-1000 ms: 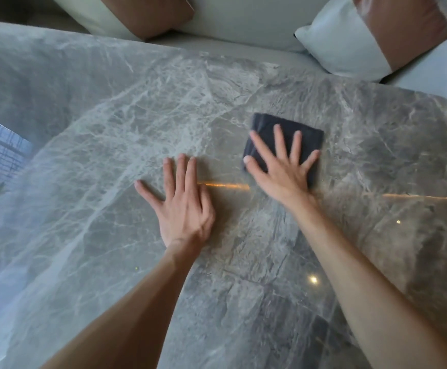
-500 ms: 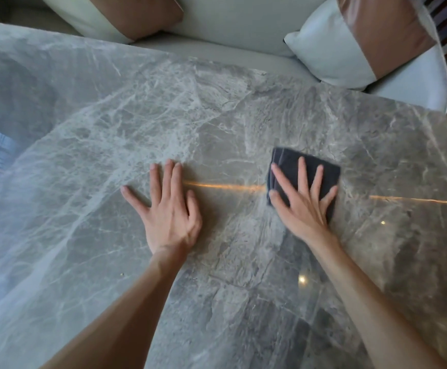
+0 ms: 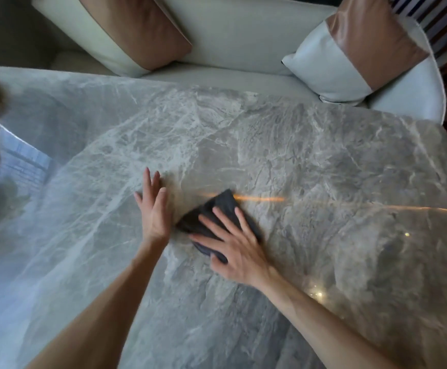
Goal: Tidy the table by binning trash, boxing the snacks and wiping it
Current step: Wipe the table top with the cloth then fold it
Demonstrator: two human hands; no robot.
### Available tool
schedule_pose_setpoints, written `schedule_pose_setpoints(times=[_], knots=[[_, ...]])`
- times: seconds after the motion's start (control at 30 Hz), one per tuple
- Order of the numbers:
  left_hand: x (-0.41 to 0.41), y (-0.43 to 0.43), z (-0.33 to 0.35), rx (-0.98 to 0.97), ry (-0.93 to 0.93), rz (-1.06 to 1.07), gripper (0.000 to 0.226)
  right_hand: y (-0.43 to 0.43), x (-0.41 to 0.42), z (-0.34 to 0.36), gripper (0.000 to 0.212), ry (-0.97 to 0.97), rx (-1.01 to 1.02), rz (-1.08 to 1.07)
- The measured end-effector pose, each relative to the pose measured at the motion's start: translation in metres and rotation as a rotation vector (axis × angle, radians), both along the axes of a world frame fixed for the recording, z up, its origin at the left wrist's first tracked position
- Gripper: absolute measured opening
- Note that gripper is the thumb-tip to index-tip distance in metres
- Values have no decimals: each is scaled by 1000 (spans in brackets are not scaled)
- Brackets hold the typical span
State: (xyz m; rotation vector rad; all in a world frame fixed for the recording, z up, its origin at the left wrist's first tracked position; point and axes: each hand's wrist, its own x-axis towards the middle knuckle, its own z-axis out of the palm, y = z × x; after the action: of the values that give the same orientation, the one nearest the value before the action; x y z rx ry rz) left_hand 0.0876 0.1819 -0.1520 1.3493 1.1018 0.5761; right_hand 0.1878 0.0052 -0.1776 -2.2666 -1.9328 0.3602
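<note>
Right hand (image 3: 237, 251) flat, fingers spread, pressing a dark grey folded cloth (image 3: 211, 219) onto the glossy grey marble table (image 3: 323, 161) near its centre, left hand (image 3: 154, 209) open, gripping nothing, just beside the cloth, pale sofa (image 3: 233, 35) behind

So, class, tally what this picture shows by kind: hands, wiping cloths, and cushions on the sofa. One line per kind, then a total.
Hands: 2, the left hand and the right hand
Dark cloth: 1
Cushions: 2, the left cushion and the right cushion
Total: 5
</note>
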Motion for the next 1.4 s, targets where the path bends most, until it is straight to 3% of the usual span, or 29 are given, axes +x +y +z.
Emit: schedule_pose_setpoints(times=[0.1,0.2,0.3,0.43,0.53,0.6,0.7,0.77,0.83,0.93,1.03,1.17,1.4], knots=[[-28,-8,24,-71,-49,61,60,-53,4,10,66,149,-23,110],[-50,-35,43,-63,-43,116,59,-88,18,26,58,372,-20,23],[-59,-76,63,-124,-9,154,57,-97,8,46,52,740,-137,-134],[-76,-114,91,-217,31,134,48,-90,-31,75,48,1381,-499,-333],[-98,-113,113,-284,104,24,40,-78,-41,97,60,1849,-514,-500],[-110,-110,132,-396,132,-76,39,-65,-43,120,60,2051,-477,-505],[-121,-108,158,-572,129,-163,56,-46,-40,148,54,2233,-458,-542],[-125,-107,169,-628,50,-184,58,-37,-36,163,72,2332,-461,-489],[-130,-108,179,-641,-45,-172,56,-29,-33,183,93,2391,-484,-420],[-140,-106,187,-649,-116,-202,49,-20,-34,200,100,2354,-505,-396],[-156,-98,186,-654,-161,-203,33,-7,-38,206,89,2270,-556,-437],[-188,-79,184,-653,-185,-124,27,15,-47,207,60,2018,-629,-419],[-270,-20,174,-692,-128,-58,22,80,-106,197,49,1778,-707,-373]])
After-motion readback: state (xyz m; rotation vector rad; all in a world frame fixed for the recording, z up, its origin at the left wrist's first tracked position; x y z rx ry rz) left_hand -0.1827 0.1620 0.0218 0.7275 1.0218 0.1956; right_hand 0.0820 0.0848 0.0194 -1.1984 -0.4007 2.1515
